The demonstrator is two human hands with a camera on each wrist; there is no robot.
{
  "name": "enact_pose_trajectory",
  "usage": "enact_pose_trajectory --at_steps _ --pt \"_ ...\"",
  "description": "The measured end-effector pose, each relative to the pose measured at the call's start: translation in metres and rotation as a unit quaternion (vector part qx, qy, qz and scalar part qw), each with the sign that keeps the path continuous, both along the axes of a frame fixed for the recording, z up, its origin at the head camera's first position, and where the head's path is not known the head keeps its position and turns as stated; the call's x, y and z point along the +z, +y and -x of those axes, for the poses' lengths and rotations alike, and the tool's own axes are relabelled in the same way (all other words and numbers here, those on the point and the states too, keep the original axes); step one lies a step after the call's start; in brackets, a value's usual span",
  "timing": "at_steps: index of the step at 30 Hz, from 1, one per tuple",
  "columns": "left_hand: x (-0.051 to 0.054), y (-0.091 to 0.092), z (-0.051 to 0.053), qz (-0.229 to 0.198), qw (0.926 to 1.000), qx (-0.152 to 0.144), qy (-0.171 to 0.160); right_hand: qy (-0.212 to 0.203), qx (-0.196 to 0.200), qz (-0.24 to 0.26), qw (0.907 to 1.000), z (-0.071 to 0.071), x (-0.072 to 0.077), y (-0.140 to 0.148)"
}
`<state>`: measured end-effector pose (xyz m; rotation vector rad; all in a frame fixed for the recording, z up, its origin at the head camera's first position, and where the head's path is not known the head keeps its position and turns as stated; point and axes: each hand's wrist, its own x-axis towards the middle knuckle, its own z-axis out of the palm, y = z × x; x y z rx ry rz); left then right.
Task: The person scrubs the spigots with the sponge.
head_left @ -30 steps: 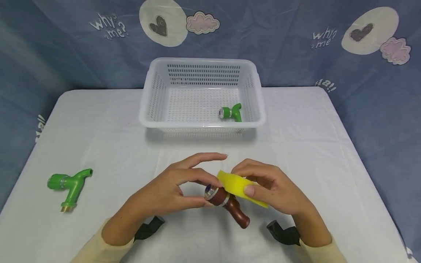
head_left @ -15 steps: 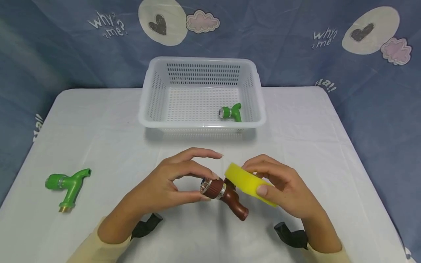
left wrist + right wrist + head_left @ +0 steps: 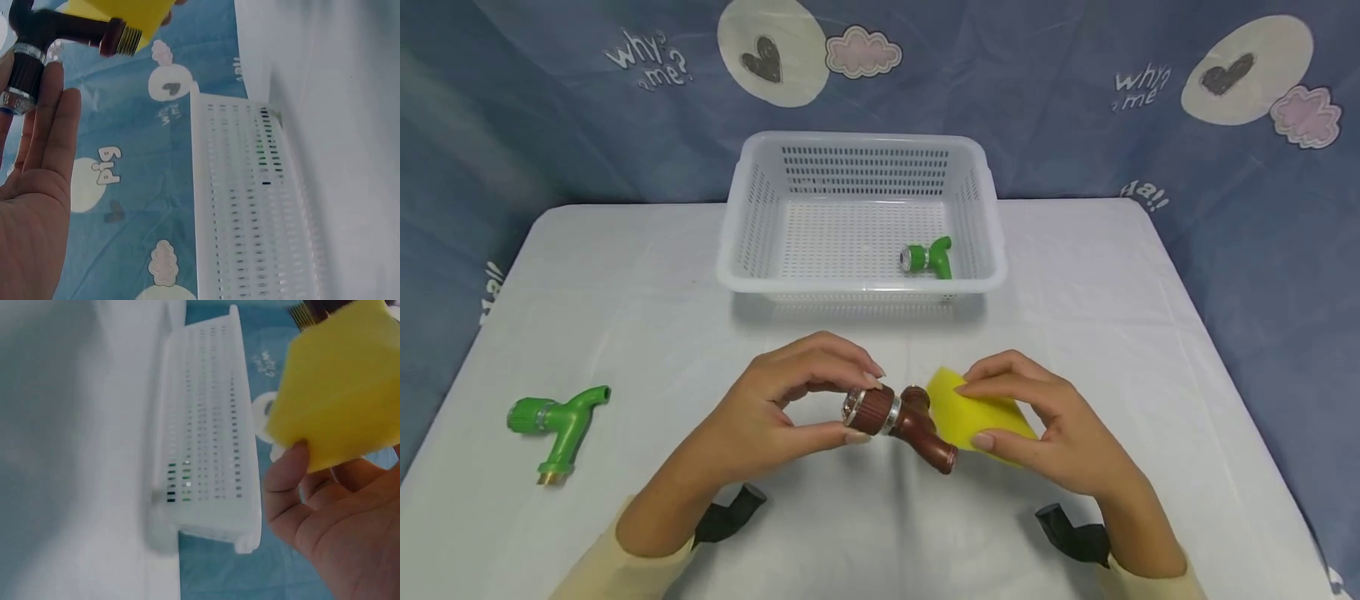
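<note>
Brown tap [image 3: 917, 427] was pinched by left hand [image 3: 760, 417]; right hand [image 3: 1066, 433] pinched yellow sponge [image 3: 973, 415] just beside it. Green tap [image 3: 565, 429] lay on bench [image 3: 655, 350].

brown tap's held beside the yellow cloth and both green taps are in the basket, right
Not both: one green tap is in the basket, but the other green tap lies on the table, as the head view shows. The brown tap is held beside the yellow cloth.

Brown tap [image 3: 912, 423] shifted left, side stub [image 3: 916, 397] more exposed, yellow sponge [image 3: 976, 417] moved right, broad face now showing
</note>
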<state>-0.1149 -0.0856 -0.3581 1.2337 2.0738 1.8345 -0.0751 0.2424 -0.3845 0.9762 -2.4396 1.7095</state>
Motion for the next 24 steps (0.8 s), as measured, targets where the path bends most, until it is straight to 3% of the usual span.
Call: enact_pose_trajectory --at_steps 2,6,10,14,18,22,24 --pt "0.0 0.0 0.002 -0.014 0.9999 -0.003 -0.006 -0.008 -0.005 0.024 0.9997 -0.003 0.0 0.0" --pt "0.0 0.001 0.005 -0.037 0.9992 -0.01 -0.014 -0.006 0.024 0.089 0.9957 -0.007 0.002 -0.008" --pt "-0.001 0.003 0.005 -0.059 0.9981 -0.001 -0.019 -0.006 0.009 0.07 0.9975 -0.01 0.001 -0.016" --pt "-0.001 0.001 0.005 -0.057 0.9966 0.04 -0.043 -0.021 -0.039 0.003 0.999 -0.013 -0.002 -0.019" --pt "0.0 -0.003 0.009 -0.06 0.9915 0.093 -0.069 -0.024 -0.074 -0.028 0.9966 -0.013 -0.005 -0.018" --pt "0.002 -0.003 0.026 -0.081 0.9843 0.142 -0.066 -0.015 -0.099 -0.027 0.9946 -0.014 -0.006 -0.015" --pt "0.005 -0.002 0.038 -0.096 0.9766 0.178 -0.072 -0.02 -0.106 -0.024 0.9939 -0.015 -0.007 -0.013"
